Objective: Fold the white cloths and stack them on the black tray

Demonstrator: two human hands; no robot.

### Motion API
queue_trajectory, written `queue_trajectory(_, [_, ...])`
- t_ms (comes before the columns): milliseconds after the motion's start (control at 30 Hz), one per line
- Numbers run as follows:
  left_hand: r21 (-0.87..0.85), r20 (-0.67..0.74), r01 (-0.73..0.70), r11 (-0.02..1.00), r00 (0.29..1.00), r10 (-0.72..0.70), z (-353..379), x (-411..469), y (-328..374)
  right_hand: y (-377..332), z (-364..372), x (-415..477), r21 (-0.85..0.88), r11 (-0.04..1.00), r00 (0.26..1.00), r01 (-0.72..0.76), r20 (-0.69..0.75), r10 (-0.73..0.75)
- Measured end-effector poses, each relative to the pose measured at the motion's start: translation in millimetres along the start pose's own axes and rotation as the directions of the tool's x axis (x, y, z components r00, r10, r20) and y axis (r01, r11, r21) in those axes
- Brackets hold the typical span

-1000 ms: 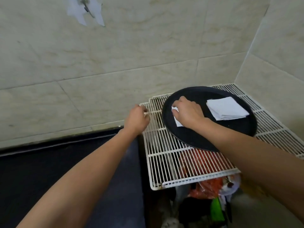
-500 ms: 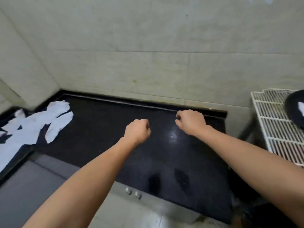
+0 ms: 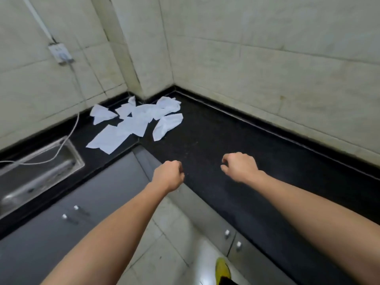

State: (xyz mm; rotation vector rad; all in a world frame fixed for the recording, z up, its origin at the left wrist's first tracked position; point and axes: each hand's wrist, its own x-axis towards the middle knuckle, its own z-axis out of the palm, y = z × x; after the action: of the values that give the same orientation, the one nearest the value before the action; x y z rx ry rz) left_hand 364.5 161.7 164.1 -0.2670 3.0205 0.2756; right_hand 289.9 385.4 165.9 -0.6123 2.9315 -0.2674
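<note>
Pale tiled walls meet in a corner above a black L-shaped tabletop (image 3: 236, 128). From the head view, the left hand (image 3: 169, 176) is balled into an empty fist over the tabletop's inner edge. The right hand (image 3: 240, 167), near it, has its fingers curled under and holds nothing. White cloths (image 3: 133, 120) lie crumpled and overlapping well ahead and left of the left hand, against the wall corner; the black tray is out of view. The step looks like fetching one cloth: pinch a single loose corner and lift it off the rest. Bare tabletop ahead of both hands leaves folding room. A sink (image 3: 41, 161) and a trailing cable (image 3: 75, 126) lie far left of them.
</note>
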Motion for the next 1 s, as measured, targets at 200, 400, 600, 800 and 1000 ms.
queue_trajectory(200, [0.022, 0.020, 0.072, 0.997, 0.997, -0.073, -1.2, 54.6, -71.7, -49.7, 26.1, 87.0, 0.027, 0.998, 0.997, 0.049, 0.058, -0.051])
queue_trajectory(400, [0.001, 0.080, 0.119, 0.993, 0.990, -0.118, -11.3, 143.9, -124.0, -74.4, 41.9, 186.9, 0.060, 0.998, 0.993, 0.014, 0.115, -0.021])
queue_trajectory(600, [-0.061, 0.126, 0.188, 0.980, 0.976, -0.179, -17.3, 215.8, -170.7, -90.3, 48.0, 266.1, 0.074, 0.997, 0.979, -0.013, 0.204, -0.002])
queue_trajectory(800, [-0.096, 0.185, 0.214, 0.972, 0.963, -0.194, -8.2, 280.3, -214.5, -100.4, 61.1, 332.6, 0.068, 0.997, 0.968, -0.043, 0.250, 0.025])
queue_trajectory(1000, [-0.135, 0.243, 0.152, 0.979, 0.963, -0.116, 11.2, 367.7, -260.1, -112.3, 87.4, 410.5, 0.068, 0.988, 0.948, -0.138, 0.299, 0.112])
